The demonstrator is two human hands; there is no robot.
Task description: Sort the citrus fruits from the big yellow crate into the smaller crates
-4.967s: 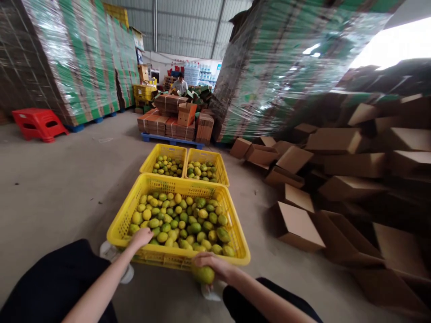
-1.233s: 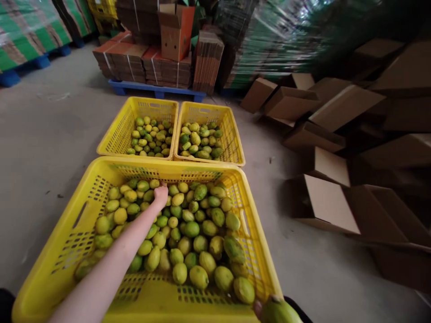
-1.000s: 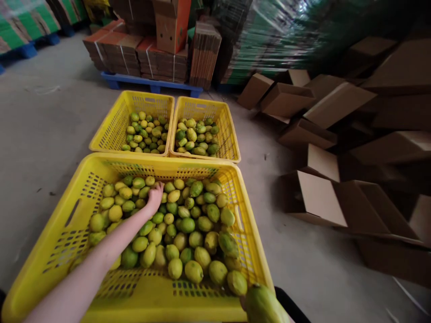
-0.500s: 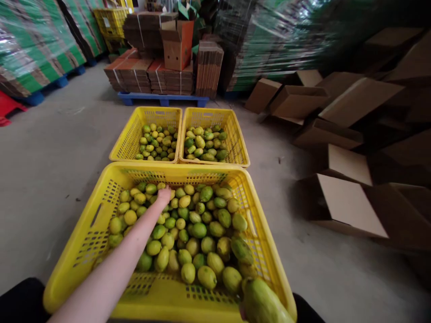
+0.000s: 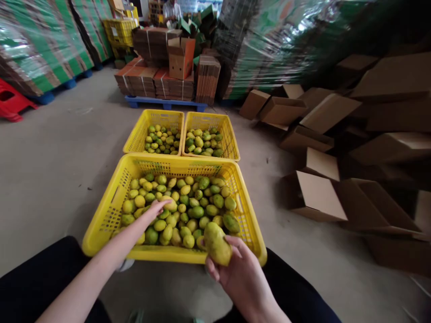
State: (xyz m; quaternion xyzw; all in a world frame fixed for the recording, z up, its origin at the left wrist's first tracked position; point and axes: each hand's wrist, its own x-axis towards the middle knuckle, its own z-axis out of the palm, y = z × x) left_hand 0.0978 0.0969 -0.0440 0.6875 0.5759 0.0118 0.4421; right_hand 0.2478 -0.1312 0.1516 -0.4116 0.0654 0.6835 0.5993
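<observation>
A large yellow crate (image 5: pixel 168 255) full of green and yellow lemons stands between my knees. Over the lemons at its middle left, my left hand (image 5: pixel 157 208) has its fingers closed on a yellow lemon (image 5: pixel 171 204), partly covered by the hand. My right hand (image 5: pixel 244 271) grips a big greenish-yellow lemon (image 5: pixel 217 244) between thumb and fingers, above the crate's near right corner. Some lemons behind it are hidden.
Two more yellow crates, a left one (image 5: pixel 133 139) and a right one (image 5: pixel 234 141), hold lemons just beyond. Bundled flat cartons (image 5: pixel 138 83) lie on a blue pallet (image 5: pixel 151 103). Open cardboard boxes (image 5: pixel 319 193) are heaped at right; a person (image 5: pixel 172 10) is far back.
My right hand has come into view with the big lemon, now held farther over the crate. My left hand has drawn back toward me, with a yellow lemon in its fingers.
</observation>
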